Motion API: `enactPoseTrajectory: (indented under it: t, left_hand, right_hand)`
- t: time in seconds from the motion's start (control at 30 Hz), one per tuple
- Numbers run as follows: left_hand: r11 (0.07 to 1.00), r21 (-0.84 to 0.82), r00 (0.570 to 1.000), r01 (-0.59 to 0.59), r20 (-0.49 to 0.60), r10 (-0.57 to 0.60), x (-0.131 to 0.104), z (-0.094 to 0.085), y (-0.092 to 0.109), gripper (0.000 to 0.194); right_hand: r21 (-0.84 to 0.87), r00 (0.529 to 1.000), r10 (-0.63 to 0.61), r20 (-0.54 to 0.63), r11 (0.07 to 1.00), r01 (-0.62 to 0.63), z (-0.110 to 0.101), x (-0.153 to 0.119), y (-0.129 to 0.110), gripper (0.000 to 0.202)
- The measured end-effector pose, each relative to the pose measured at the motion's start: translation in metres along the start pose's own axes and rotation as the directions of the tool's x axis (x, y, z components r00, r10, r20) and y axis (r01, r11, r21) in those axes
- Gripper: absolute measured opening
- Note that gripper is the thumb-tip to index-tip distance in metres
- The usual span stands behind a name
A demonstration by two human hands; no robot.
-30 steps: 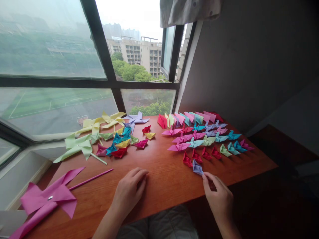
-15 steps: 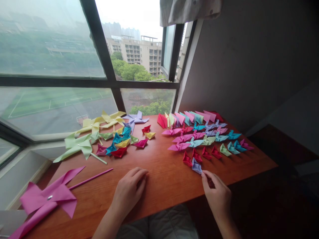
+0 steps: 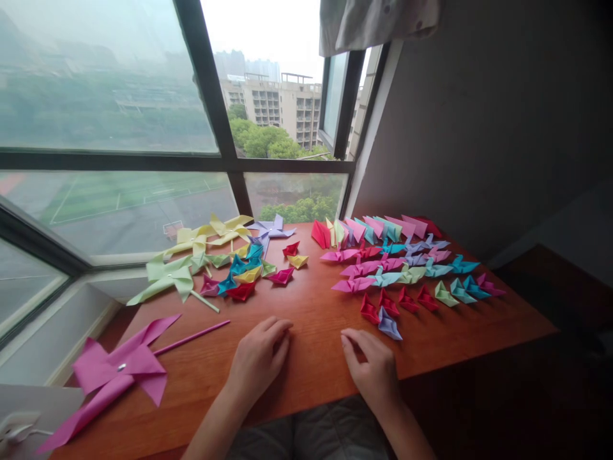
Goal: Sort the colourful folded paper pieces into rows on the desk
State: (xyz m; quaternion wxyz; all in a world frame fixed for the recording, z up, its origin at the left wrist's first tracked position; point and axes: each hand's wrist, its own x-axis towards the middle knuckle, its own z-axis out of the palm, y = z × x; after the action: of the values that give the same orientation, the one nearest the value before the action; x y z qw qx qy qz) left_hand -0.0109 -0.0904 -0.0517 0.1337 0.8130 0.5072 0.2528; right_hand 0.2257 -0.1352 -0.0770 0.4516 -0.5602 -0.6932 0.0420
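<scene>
My left hand point(image 3: 261, 358) rests on the wooden table point(image 3: 313, 377) with loosely bent fingers and a gap beside the thumb; it holds nothing. Across from it, my right hand point(image 3: 371, 364) is loosely curved, thumb a little apart from the fingers, with nothing in it. Closest to the right hand is a lilac paper boat point(image 3: 389, 324), standing apart from the fingers. It sits just in front of a red paper boat point(image 3: 370, 309), at the left end of a row with more red boats, a pale green boat point(image 3: 445, 294) and blue ones.
Several paper cranes point(image 3: 354, 284) lie in rows behind the boats, with folded paper pieces point(image 3: 354, 230) farther back. Mixed boats point(image 3: 241, 291) cluster at the left. A magenta pinwheel point(image 3: 119, 370) and a green pinwheel point(image 3: 170, 276) lie near the window point(image 3: 110, 223).
My right hand has let go of the lilac boat and moved left, nearer my left hand. The boat stays in front of the red boats. The view has shifted slightly.
</scene>
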Motion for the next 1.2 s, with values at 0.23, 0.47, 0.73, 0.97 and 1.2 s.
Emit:
enactPoseTrajectory:
  t: [0.23,0.47,0.73,0.97,1.2]
  left_hand:
    - [0.955,0.197,0.952,0.221,-0.255,-0.167,0.016,-0.036,-0.030,0.025]
    - [0.854,0.404,0.926,0.327,-0.316,-0.205,0.023,-0.061,-0.067,0.027]
    - [0.871,0.433,0.952,0.231,-0.284,-0.111,0.018,-0.051,-0.078,0.025]
    - [0.916,0.371,0.965,0.155,-0.255,-0.060,0.018,-0.050,-0.076,0.025]
    - [0.929,0.356,0.967,0.098,-0.254,-0.005,0.018,-0.047,-0.076,0.026]
  right_hand:
    - [0.112,0.996,0.027,0.082,0.993,-0.036,0.031,0.022,-0.008,0.018]
    - [0.237,0.984,0.145,0.099,0.957,-0.165,0.028,0.019,-0.004,0.016]
    - [0.251,0.985,0.160,0.070,0.952,-0.172,0.029,0.019,-0.005,0.017]
    - [0.270,0.981,0.177,0.080,0.943,-0.193,0.029,0.019,-0.004,0.018]
    - [0.259,0.982,0.163,0.091,0.949,-0.182,0.029,0.022,-0.005,0.019]
